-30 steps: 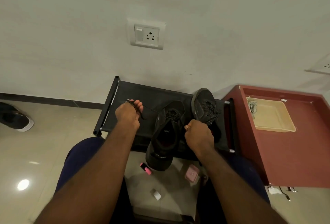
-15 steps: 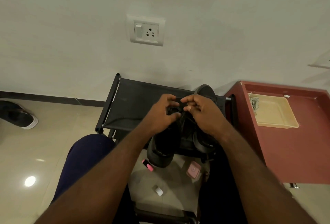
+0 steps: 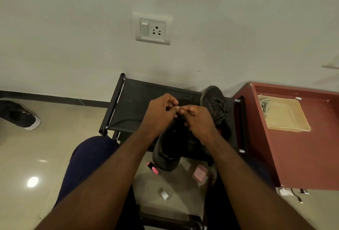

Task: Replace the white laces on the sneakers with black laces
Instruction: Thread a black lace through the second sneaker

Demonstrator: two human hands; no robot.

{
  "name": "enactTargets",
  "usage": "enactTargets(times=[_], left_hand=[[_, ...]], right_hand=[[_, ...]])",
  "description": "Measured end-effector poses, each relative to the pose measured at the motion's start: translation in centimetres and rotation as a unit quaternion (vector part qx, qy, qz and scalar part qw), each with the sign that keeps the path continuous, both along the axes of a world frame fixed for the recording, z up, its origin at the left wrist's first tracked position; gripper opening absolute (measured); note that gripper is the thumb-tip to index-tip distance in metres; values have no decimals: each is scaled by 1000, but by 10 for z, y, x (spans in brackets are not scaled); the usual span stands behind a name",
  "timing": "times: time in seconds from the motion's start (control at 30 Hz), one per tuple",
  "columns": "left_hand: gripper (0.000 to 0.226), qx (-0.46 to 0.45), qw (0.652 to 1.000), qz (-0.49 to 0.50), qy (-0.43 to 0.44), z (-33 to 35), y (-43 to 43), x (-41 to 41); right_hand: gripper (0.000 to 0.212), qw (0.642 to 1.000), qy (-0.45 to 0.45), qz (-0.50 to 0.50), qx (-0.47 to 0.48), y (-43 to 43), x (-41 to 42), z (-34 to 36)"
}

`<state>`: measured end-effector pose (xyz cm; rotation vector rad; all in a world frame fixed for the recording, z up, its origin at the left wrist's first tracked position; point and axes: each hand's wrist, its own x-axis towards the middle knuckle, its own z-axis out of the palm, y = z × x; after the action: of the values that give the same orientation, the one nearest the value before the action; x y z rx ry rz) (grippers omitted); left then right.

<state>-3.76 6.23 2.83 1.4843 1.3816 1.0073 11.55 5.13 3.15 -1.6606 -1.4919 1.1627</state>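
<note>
our left hand (image 3: 161,112) and right hand (image 3: 200,119) pinch the black lace (image 3: 126,119) over the sneaker (image 3: 170,149) (mid-lacing, we judge), careful threading next.

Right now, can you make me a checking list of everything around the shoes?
Surface: black rack, against the wall.
Job's things: near sneaker under the hands, overhanging the rack; far sneaker propped up, black-laced; pale tangle, maybe white laces, in beige tray.
Clutter: pink stick, pink box, white scrap on the floor.
Hands: left hand and right hand pinch fingertips together above near sneaker; held thing hidden.
Cables: black cable on floor by red table.
Surroundings: wall socket; another shoe far left.
</note>
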Motion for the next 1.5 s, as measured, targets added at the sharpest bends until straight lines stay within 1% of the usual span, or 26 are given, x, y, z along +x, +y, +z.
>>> enactTargets(times=[0.07, 0.13, 0.2, 0.23, 0.27, 0.33, 0.4, 0.43, 0.47, 0.53, 0.6, 0.7, 0.77, 0.8, 0.83, 0.9, 0.97, 1.0, 1.03, 1.1, 1.17, 1.23, 1.27, 1.33, 1.4, 1.5], left_hand=[[12, -1, 1000, 18, -5, -2, 1, -2], [12, 0, 1000, 11, -5, -1, 2, -2], [10, -17, 999, -11, -26, -2, 5, -1], [10, -33, 999, -19, -28, -5, 6, -1], [13, -43, 999, -28, -8, -9, 7, -2], [21, -65, 989, -81, 103, -22, 10, -6], [25, -82, 963, -151, 208, -36, 9, -10], [23, -84, 951, -169, 244, -41, 9, -11], [19, -82, 946, -171, 264, -46, 10, -10], [14, -76, 949, -143, 269, -44, 14, -10], [16, -57, 960, -120, 248, -37, 19, -11], [19, -26, 980, -73, 182, -26, 22, -10], [18, -34, 990, -28, 133, -24, 23, -5], [14, -54, 994, -6, 99, -25, 24, -2], [10, -81, 994, 13, 66, -27, 25, 0], [14, -124, 991, 36, 44, -32, 26, 5], [14, -158, 987, 30, 23, -38, 24, 7], [12, -177, 984, 24, -2, -39, 22, 7], [8, -197, 980, 14, -27, -39, 19, 7], [8, -226, 973, -4, -51, -36, 17, 7], [7, -227, 971, -1, -79, -33, 18, 7], [7, -212, 970, 15, -116, -30, 20, 8], [9, -201, 971, 22, -124, -29, 21, 8], [11, -174, 978, 31, -112, -29, 23, 9], [11, -149, 984, 47, -91, -33, 25, 10], [11, -142, 985, 54, -75, -36, 25, 13]], right_hand=[[23, 999, -12, 53, -1, -6, -1, -7], [26, 996, -41, 72, 14, -7, 1, -14], [19, 996, -70, 43, 41, -6, 1, -19], [16, 997, -65, 15, 47, -5, 1, -21], [14, 998, -46, -16, 43, -4, 1, -22], [16, 997, 36, -64, 14, -4, 3, -25], [18, 991, 99, -88, -3, -5, 2, -25], [18, 989, 121, -90, -9, -4, 1, -26], [18, 986, 141, -88, -15, -3, 2, -28], [18, 983, 165, -76, -26, 0, 1, -29], [18, 983, 170, -61, -36, 3, 0, -29], [18, 989, 143, -30, -29, 7, 3, -30], [18, 991, 127, -7, -28, 9, 5, -29], [19, 990, 136, -2, -29, 9, 6, -28], [20, 986, 162, 1, -31, 8, 6, -27], [23, 970, 242, -4, -38, 7, 6, -27], [24, 952, 304, -15, -41, 6, 6, -30], [23, 948, 316, -18, -39, 5, 6, -30], [22, 948, 316, -19, -33, 4, 6, -30], [24, 959, 281, -11, -15, 3, 6, -28], [32, 972, 236, -1, 5, 5, 8, -23], [29, 977, 213, 4, 21, 7, 11, -21], [27, 979, 202, 4, 26, 7, 12, -20], [26, 982, 187, -2, 30, 6, 13, -21], [26, 979, 201, -4, 29, 4, 11, -22], [22, 971, 239, 4, 27, 3, 7, -25]])
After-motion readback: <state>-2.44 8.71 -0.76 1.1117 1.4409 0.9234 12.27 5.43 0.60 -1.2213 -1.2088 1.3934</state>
